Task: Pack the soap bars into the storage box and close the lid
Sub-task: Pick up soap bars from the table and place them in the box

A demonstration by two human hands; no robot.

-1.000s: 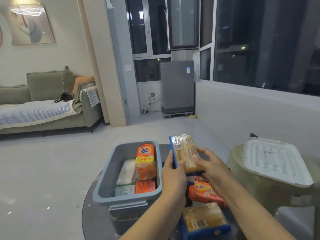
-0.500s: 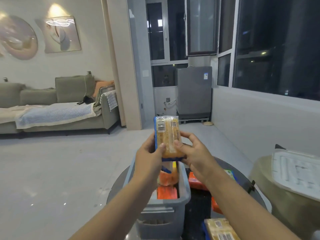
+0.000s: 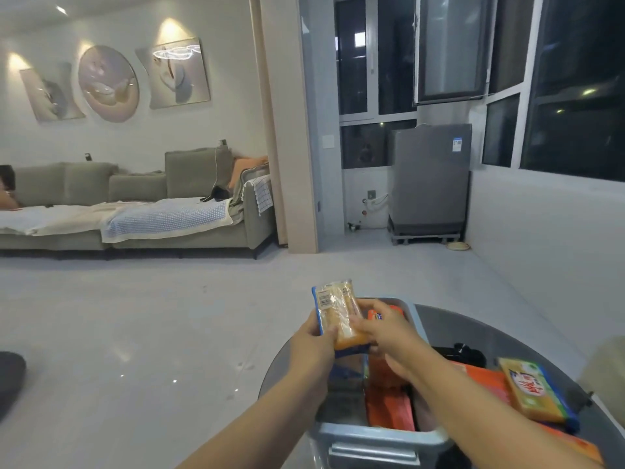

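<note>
Pale tiled floor (image 3: 118, 316) stretches ahead of us toward a grey-green sofa (image 3: 135, 204) draped with light throws, three artworks lit on the wall above it, and a grey appliance (image 3: 429, 181) standing in the glazed corner under dark windows. Close below us a round dark glass tabletop (image 3: 473, 330) carries the grey-blue storage box (image 3: 382, 438), open-topped, with orange-wrapped soap bars (image 3: 389, 407) already lying inside it. We hold one clear-wrapped yellow soap bar (image 3: 338, 313) with a blue edge upright over the far end of the box, its barcode label facing us. Our left hand (image 3: 314, 343) has its grip curled round the bar's left side, thumb pressed on the front face. Our right hand (image 3: 389, 336) has its grip pinching the bar's lower right side, fingers bent against the wrapper. To the right of the box, on the tabletop, lies a green-and-yellow packaged soap bar (image 3: 531, 390) resting partly on orange packages (image 3: 487, 380), with a small black object (image 3: 463, 353) just behind them. We cannot see the lid from this view.
</note>
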